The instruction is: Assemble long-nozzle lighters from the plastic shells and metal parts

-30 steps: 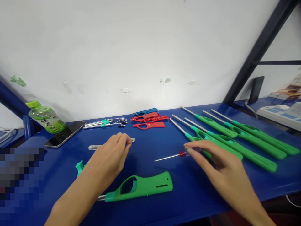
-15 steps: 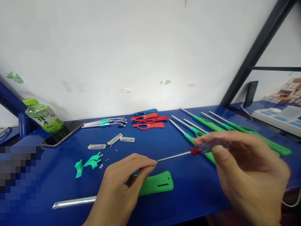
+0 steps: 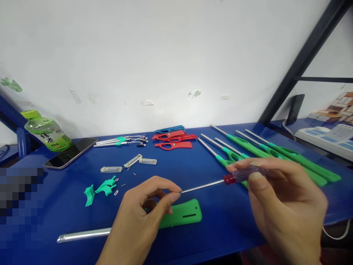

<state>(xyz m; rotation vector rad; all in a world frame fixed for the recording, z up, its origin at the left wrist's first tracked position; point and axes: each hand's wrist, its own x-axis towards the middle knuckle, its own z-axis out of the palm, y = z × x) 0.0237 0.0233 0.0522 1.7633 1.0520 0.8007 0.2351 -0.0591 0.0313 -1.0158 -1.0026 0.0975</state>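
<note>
My right hand (image 3: 284, 198) holds a screwdriver (image 3: 245, 173) by its clear and red handle, the thin shaft pointing left. The thumb and index finger of my left hand (image 3: 146, 213) are pinched together at the screwdriver's tip; whatever small piece sits between them is too tiny to make out. Beneath my left hand lies a green long-necked gas lighter (image 3: 183, 213), its metal tube (image 3: 82, 234) sticking out to the left. The lighter's middle is hidden by that hand. Two small loose screws (image 3: 123, 185) and turquoise plastic triggers (image 3: 106, 186) lie to the left.
Several green lighters (image 3: 248, 145) lie at the right. Red casings (image 3: 176, 145), a blue casing (image 3: 171, 129), metal tubes with wires (image 3: 116, 141) and clear fuel tanks (image 3: 111, 169) are spread behind. A phone (image 3: 71, 152) and a bottle (image 3: 49, 133) stand or lie at left.
The view has shifted slightly. My right hand has moved a little left, and the screwdriver's tip still meets the pinched fingers of my left hand.
</note>
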